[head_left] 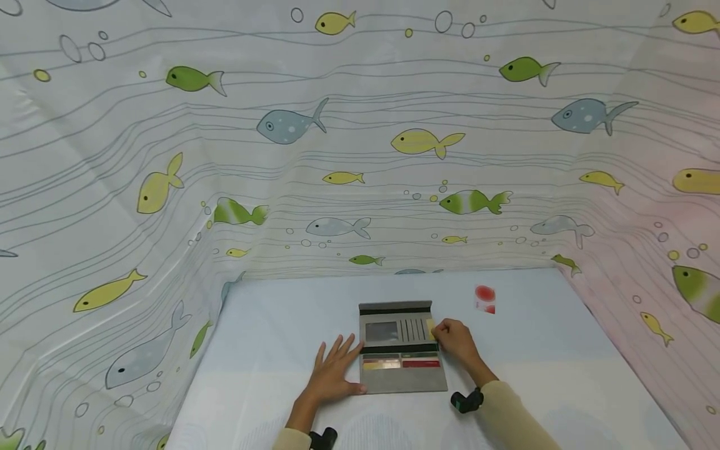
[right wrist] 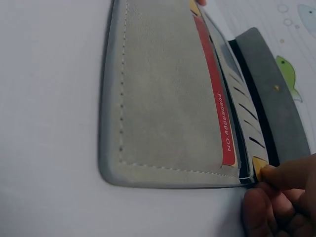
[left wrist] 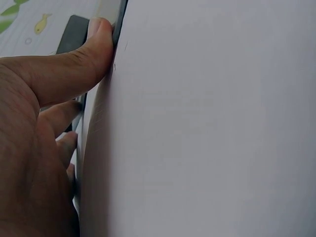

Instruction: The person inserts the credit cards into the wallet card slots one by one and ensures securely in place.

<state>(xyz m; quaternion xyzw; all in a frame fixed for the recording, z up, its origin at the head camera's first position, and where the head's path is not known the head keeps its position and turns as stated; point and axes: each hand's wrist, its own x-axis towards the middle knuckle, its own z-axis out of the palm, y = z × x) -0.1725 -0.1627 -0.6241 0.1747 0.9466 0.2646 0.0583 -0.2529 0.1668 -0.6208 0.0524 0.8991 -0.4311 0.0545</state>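
Observation:
A grey wallet (head_left: 402, 380) lies unfolded on the table, with a clear window, a row of slots and cards tucked in its lower pocket. Spread along its left edge is my left hand (head_left: 330, 377), fingers fairly straight, thumb and a fingertip touching the edge. At the right edge, my right hand (head_left: 457, 342) pinches a yellow card (right wrist: 259, 165) that sits partly inside the slotted side. A red card (right wrist: 217, 98) with printed digits shows in the pocket in the right wrist view. Most of the yellow card is hidden by the wallet and fingers.
A small red and white card (head_left: 485, 299) lies on the table (head_left: 270, 325) to the right, beyond the wallet. Fish-patterned cloth (head_left: 360, 200) hangs behind and at both sides of the table.

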